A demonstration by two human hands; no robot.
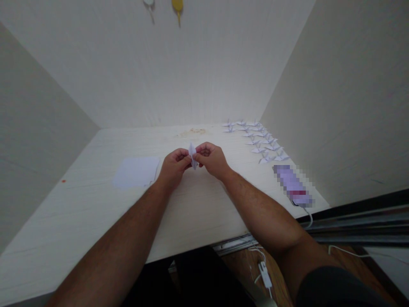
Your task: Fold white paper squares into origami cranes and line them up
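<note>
Between my two hands, a little above the table, is a small piece of folded white paper (pixel 192 150), standing upright with a pointed top. My left hand (pixel 175 165) pinches its left side between thumb and fingers. From the right, my right hand (pixel 212 160) grips the other side the same way. Fingertips cover the paper's middle, so its exact folds cannot be made out. Left of my left hand lies a stack of white paper sheets (pixel 136 171). Several folded white paper cranes (pixel 260 138) stand in rows at the back right of the table.
A blurred-out phone-like device (pixel 292 183) with a white cable (pixel 309 217) lies at the table's right edge. Walls enclose the white table (pixel 198 213) at the back and sides. A white power strip (pixel 265 274) is on the floor below. Two hooks hang on the back wall.
</note>
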